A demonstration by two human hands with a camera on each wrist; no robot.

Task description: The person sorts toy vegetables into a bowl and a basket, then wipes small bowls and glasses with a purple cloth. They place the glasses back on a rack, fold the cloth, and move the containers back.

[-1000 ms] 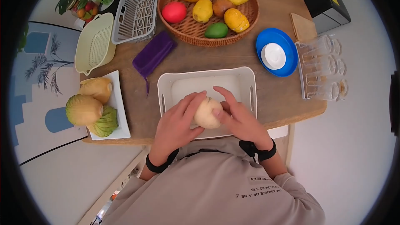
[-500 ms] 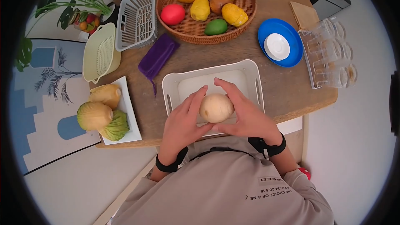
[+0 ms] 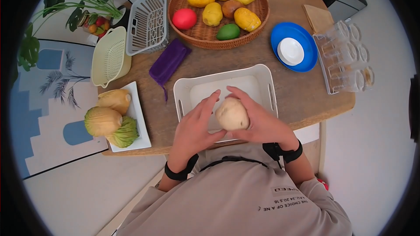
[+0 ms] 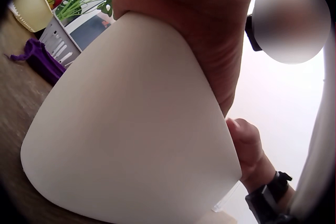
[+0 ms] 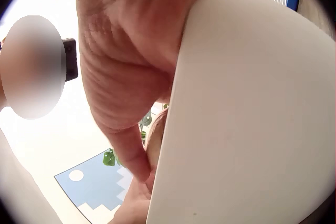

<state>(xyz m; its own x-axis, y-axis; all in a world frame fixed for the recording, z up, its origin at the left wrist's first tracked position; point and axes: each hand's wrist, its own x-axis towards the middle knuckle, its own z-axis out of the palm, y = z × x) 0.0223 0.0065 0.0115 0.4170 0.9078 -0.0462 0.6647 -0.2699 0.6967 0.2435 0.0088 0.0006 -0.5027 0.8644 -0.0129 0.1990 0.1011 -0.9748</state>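
A pale round vegetable or fruit (image 3: 232, 114) is held above a white rectangular bin (image 3: 224, 77). My right hand (image 3: 267, 121) curls round its right side, thumb below and fingers above. On the other side my left hand (image 3: 194, 127) is spread, its fingers relaxed; a gap shows between its palm and the round thing, and its thumb reaches near the underside. The bin wall (image 4: 131, 124) hides most of the left wrist view. In the right wrist view the bin wall (image 5: 252, 108) covers much of the hand (image 5: 131, 66).
A wicker basket (image 3: 205, 42) of fruit stands at the back. Left are a white plate (image 3: 142, 126) with leafy vegetables, a green basket (image 3: 110, 57), a grey basket (image 3: 148, 22) and a purple pouch (image 3: 169, 62). Right are a blue plate (image 3: 309, 48) and a glass rack (image 3: 326, 72).
The round thing has turned between my hands and sits closer to my right hand. My left palm now stands apart from it. The head view has shifted.
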